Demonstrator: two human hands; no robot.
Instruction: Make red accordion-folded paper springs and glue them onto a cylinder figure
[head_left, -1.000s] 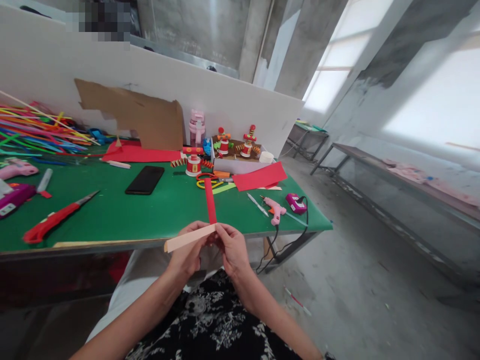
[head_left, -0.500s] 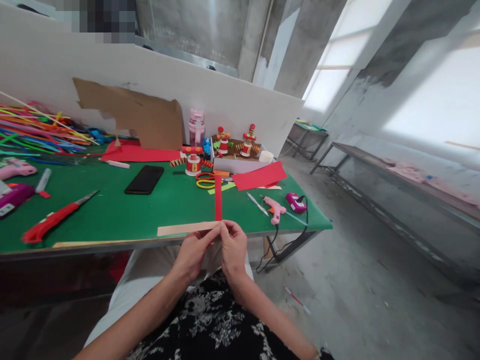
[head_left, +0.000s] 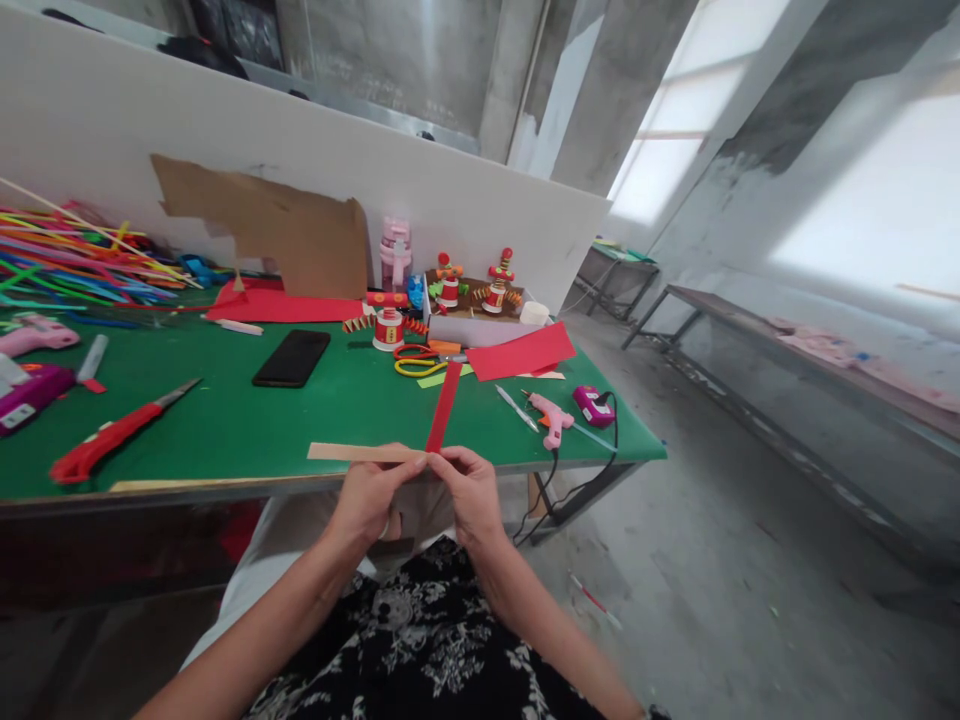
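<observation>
Over the table's front edge, my left hand is closed on a pale peach paper strip that points left. My right hand pinches the near end of a red paper strip, which reaches away over the table and leans a little to the right. Both thumbs meet where the two strips cross at nearly a right angle. The exact join is partly hidden by my fingertips.
On the green table lie a phone, a red-handled knife, scissors, a pen and a pink glue gun. Red paper and paper-cup figures stand farther back. A white panel closes the rear.
The red strip has swung from nearly straight ahead to a rightward lean. My hands have shifted slightly, and the peach strip's free end has moved a little left and up.
</observation>
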